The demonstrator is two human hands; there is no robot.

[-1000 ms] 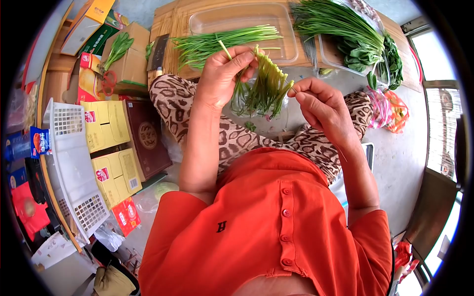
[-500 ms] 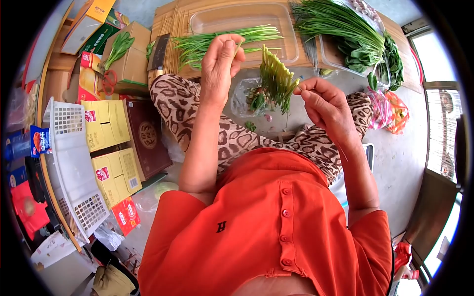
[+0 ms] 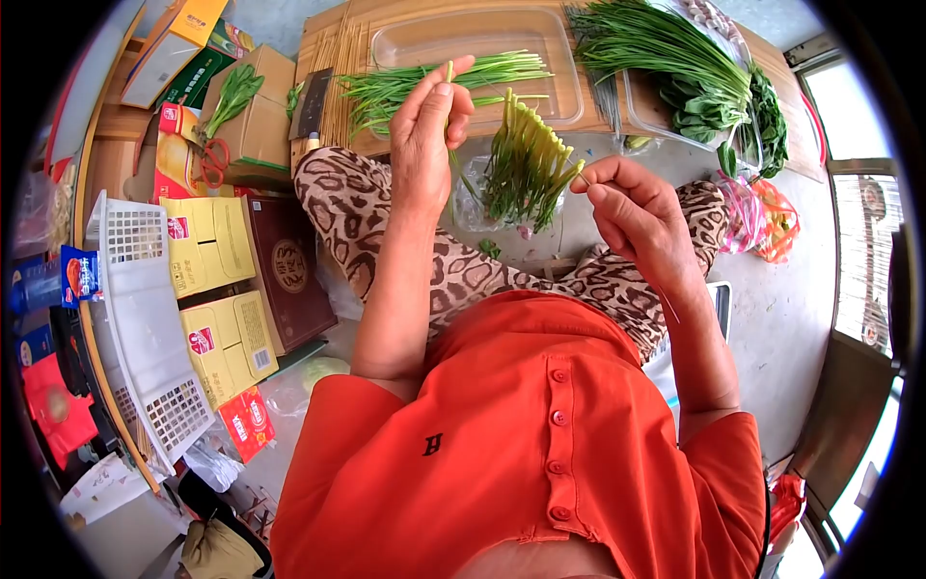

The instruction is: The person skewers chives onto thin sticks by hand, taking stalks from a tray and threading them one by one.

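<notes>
- Left hand (image 3: 421,135): a single green stalk (image 3: 449,70) is pinched between thumb and forefinger, its tip standing above them; the remaining fingers are curled.
- Right hand (image 3: 637,212): thumb and forefinger are closed on the end of a thin stick (image 3: 583,179), most of which is hidden.
- Row of stalks (image 3: 529,159): located between the hands, just off the right fingertips. It is hung on a slant, pale ends uppermost, and appears to be carried by the stick.
- Handling, as judged: the row is rated light and limp, the stick stiff but slender. Stalks are easily split or bruised and may be slippery if damp. The stick is best gripped at its bare end; a stalk is best pinched lightly at its firmer, paler part.
- Loose stalks (image 3: 434,87): laid beyond the left hand, partly over a clear tray (image 3: 424,37).
- Knife (image 3: 312,104) and long sticks (image 3: 338,48): placed left of the loose stalks.
- Leafy greens (image 3: 666,48): heaped at far right.
</notes>
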